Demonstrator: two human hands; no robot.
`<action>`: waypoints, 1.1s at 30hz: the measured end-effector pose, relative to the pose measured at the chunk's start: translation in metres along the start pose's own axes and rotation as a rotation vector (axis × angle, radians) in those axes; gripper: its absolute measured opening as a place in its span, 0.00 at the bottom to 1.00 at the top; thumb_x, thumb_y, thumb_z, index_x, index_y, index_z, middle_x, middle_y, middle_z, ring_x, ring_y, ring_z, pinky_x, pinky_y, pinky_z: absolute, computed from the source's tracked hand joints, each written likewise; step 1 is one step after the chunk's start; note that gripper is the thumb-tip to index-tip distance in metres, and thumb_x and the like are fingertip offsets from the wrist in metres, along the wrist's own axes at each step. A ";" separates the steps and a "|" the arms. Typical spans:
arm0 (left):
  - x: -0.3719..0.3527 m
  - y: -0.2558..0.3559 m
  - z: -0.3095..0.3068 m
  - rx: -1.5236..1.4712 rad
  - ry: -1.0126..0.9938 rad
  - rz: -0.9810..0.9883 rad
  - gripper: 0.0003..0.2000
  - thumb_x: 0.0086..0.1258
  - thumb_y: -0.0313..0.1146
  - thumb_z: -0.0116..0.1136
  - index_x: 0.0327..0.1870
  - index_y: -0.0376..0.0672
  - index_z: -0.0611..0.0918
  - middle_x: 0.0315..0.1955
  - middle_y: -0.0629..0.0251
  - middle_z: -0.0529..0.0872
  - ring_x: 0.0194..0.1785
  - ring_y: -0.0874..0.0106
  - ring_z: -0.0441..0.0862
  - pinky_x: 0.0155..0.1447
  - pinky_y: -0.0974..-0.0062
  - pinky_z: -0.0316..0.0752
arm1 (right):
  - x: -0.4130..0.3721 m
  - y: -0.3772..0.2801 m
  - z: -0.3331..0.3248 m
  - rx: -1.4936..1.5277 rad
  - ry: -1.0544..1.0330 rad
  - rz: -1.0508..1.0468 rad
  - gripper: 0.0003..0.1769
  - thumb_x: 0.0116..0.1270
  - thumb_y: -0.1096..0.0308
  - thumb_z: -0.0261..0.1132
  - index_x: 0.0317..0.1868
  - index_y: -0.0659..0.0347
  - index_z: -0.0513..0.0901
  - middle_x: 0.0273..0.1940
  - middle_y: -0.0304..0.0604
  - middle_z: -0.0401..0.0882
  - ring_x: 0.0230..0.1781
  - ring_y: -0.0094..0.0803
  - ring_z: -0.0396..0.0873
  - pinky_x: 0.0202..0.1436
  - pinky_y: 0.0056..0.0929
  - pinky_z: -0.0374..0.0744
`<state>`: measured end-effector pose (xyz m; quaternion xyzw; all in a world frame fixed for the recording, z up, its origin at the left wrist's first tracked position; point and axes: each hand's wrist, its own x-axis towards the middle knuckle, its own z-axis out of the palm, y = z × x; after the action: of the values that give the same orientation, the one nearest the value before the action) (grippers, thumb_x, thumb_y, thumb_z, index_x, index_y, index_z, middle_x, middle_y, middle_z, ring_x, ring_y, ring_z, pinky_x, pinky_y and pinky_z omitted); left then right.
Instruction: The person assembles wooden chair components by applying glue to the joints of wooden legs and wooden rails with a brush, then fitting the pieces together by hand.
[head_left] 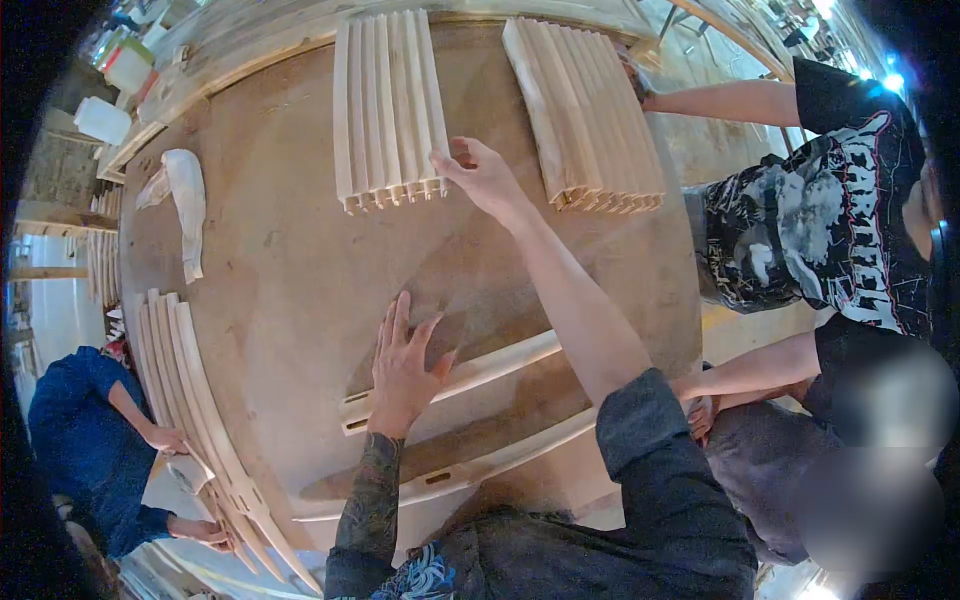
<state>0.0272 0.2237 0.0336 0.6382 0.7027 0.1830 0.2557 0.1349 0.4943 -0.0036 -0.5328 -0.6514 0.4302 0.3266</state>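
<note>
My right hand (pixel 478 178) is beside the lower right corner of a stack of grooved wooden slats (pixel 388 110), its fingers apart and the fingertips close to the slat ends. Whether they touch the wood is hard to tell. My left hand (pixel 405 365) has its fingers spread, with nothing held, just over the end of a slotted wooden rail (pixel 490 365). Nearer to me lies a second, curved rail (pixel 500 462) with a slot. Right of the first stack sits another block of slats (pixel 585 115).
Several curved wooden pieces (pixel 200 400) lie along the left of the table (pixel 270 240), where a person in blue (pixel 85 440) handles some. A white cloth (pixel 186 205) is at the upper left. Two people stand on the right, one with a hand by the right block.
</note>
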 end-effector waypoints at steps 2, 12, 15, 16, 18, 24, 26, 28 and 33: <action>0.000 0.000 0.000 -0.044 0.036 0.005 0.26 0.56 0.39 0.71 0.59 0.50 0.80 0.75 0.47 0.57 0.76 0.46 0.58 0.74 0.52 0.60 | 0.001 -0.003 -0.004 0.282 -0.205 0.017 0.20 0.65 0.53 0.71 0.40 0.65 0.84 0.36 0.43 0.86 0.39 0.29 0.82 0.45 0.30 0.79; -0.011 -0.020 0.016 -0.186 0.081 0.056 0.25 0.64 0.43 0.66 0.62 0.49 0.79 0.67 0.43 0.71 0.73 0.52 0.66 0.74 0.58 0.62 | -0.143 -0.044 -0.090 0.434 -0.185 0.352 0.13 0.67 0.60 0.68 0.31 0.62 0.86 0.25 0.34 0.80 0.25 0.19 0.76 0.31 0.20 0.76; -0.032 0.001 0.019 -0.978 0.066 -0.179 0.23 0.70 0.47 0.61 0.62 0.45 0.79 0.61 0.47 0.78 0.64 0.58 0.76 0.68 0.63 0.69 | -0.238 -0.048 -0.102 0.220 -0.146 0.265 0.15 0.67 0.59 0.68 0.35 0.65 0.87 0.28 0.38 0.85 0.29 0.23 0.81 0.35 0.26 0.80; -0.042 0.024 0.013 -1.044 0.049 -0.235 0.23 0.72 0.48 0.60 0.61 0.42 0.79 0.58 0.51 0.81 0.58 0.62 0.80 0.63 0.66 0.73 | -0.271 -0.060 -0.103 0.200 -0.141 0.252 0.14 0.68 0.62 0.67 0.40 0.67 0.87 0.29 0.36 0.84 0.31 0.22 0.81 0.36 0.24 0.79; -0.064 0.057 0.012 -1.101 0.040 -0.282 0.24 0.74 0.48 0.58 0.60 0.39 0.79 0.55 0.55 0.83 0.51 0.66 0.84 0.58 0.69 0.77 | -0.330 -0.098 -0.105 0.054 -0.163 0.210 0.14 0.69 0.65 0.66 0.47 0.68 0.85 0.33 0.36 0.85 0.35 0.22 0.81 0.40 0.24 0.79; -0.131 0.089 -0.007 -1.745 -0.321 -0.432 0.24 0.77 0.51 0.51 0.63 0.41 0.73 0.42 0.65 0.82 0.45 0.73 0.83 0.49 0.75 0.81 | -0.450 -0.095 -0.105 0.141 -0.129 0.119 0.21 0.68 0.60 0.67 0.57 0.63 0.81 0.48 0.47 0.84 0.45 0.31 0.82 0.49 0.30 0.79; -0.154 0.090 -0.013 -2.035 -0.377 -0.341 0.23 0.76 0.53 0.52 0.57 0.42 0.74 0.40 0.61 0.83 0.40 0.71 0.84 0.43 0.73 0.83 | -0.460 -0.075 -0.111 0.276 -0.065 0.205 0.25 0.68 0.57 0.68 0.61 0.62 0.80 0.53 0.51 0.83 0.50 0.33 0.82 0.53 0.31 0.78; -0.180 0.101 -0.028 -1.974 -0.334 -0.230 0.24 0.76 0.53 0.51 0.59 0.42 0.74 0.43 0.58 0.84 0.42 0.69 0.85 0.44 0.72 0.83 | -0.462 -0.069 -0.116 0.035 0.041 0.193 0.30 0.66 0.62 0.70 0.67 0.59 0.74 0.60 0.53 0.78 0.58 0.42 0.78 0.59 0.36 0.76; -0.228 0.170 -0.068 -2.021 -0.410 -0.312 0.28 0.77 0.57 0.46 0.62 0.40 0.73 0.51 0.53 0.83 0.53 0.63 0.84 0.56 0.62 0.82 | -0.401 -0.099 -0.105 -0.256 0.170 -0.526 0.41 0.59 0.63 0.73 0.71 0.57 0.67 0.71 0.54 0.65 0.71 0.54 0.64 0.67 0.45 0.73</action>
<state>0.1359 0.0223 0.2158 0.0477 0.2400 0.5390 0.8060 0.2745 0.1193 0.1430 -0.4166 -0.7865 0.1990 0.4102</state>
